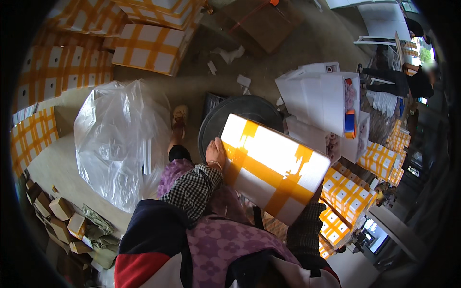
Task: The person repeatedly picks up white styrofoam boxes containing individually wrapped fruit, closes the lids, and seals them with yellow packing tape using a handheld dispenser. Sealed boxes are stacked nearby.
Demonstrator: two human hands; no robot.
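A white foam box (261, 156) with orange tape crossing it is held tilted over a dark round tub (211, 120), filling the middle right. My left hand (215, 153) grips the box's left end, fingertips at its edge. My right forearm (302, 229) in a dark checked sleeve comes up at the box's lower right corner; the hand itself is hidden behind the box. A large clear plastic bag (115, 134) with pale things inside lies to the left, beside my sandaled foot (179, 117).
Stacked taped boxes (146, 45) stand upper left, more (349, 192) at right. White foam boxes (307, 103) with contents lie right of the tub; small cartons (61, 209) lower left. A brown sheet (264, 29) lies at top. A person (418, 84) in dark clothes is upper right.
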